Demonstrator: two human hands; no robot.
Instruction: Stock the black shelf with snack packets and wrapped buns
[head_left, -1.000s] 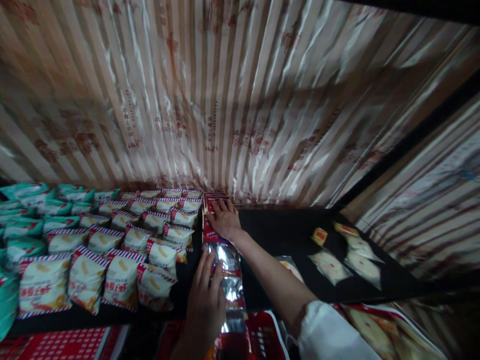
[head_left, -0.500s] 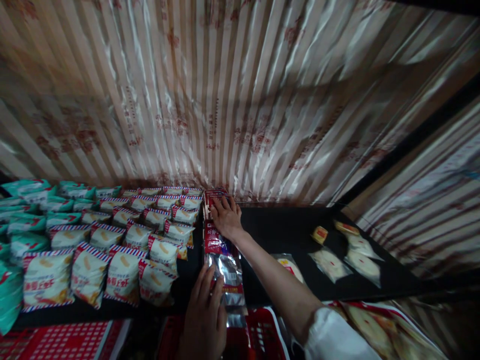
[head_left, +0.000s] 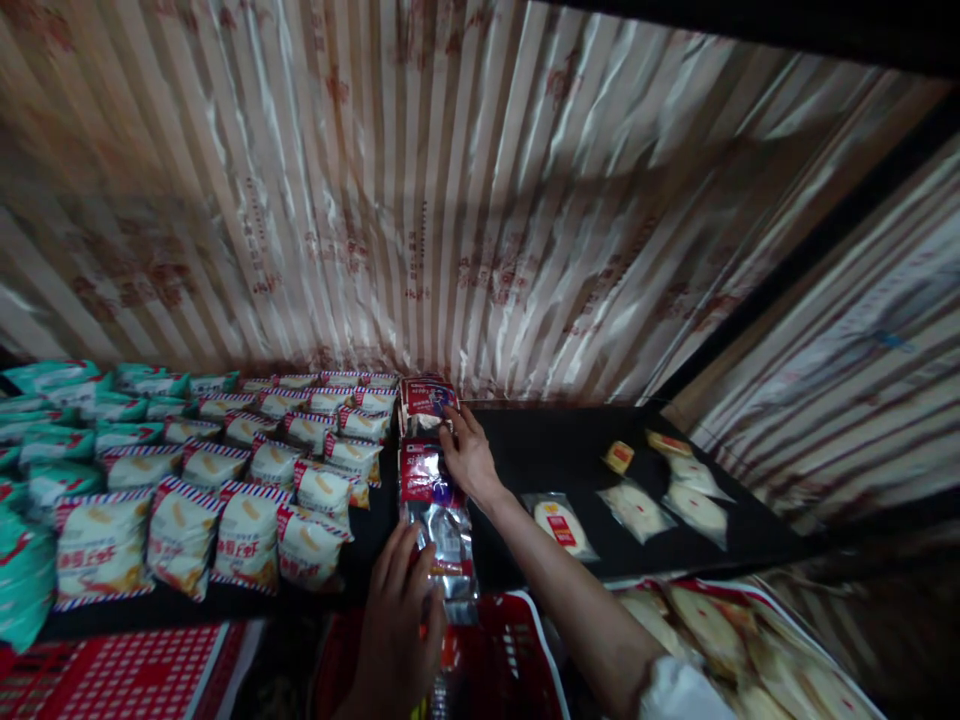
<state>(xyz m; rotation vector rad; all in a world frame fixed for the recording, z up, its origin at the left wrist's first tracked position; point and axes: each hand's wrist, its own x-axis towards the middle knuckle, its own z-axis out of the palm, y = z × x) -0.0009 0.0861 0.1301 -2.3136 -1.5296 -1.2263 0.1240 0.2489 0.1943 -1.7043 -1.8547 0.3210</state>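
Head view: the right hand has shifted off the back red packet toward its right edge, so more of the printed face shows than a second ago. In the inspector's judgement, that packet is now less pressed down, and its place in the row can be checked by eye. The row runs front to back on the black shelf — back red packet, second red packet, then silver packets reaching the front edge, by the red basket. Right-hand fingers are bent and slightly spread, tips at the right edge of the back red packet; whether thumb and finger pinch that edge cannot be told. Below them, the second red packet lies just left of the hand. The left hand has its fingers apart — tips at the left side of the silver packets, thumb clear of the fingers, no pinch seen. Snack bags stand to the left of the row; a flat bread pack lies right of the right forearm.
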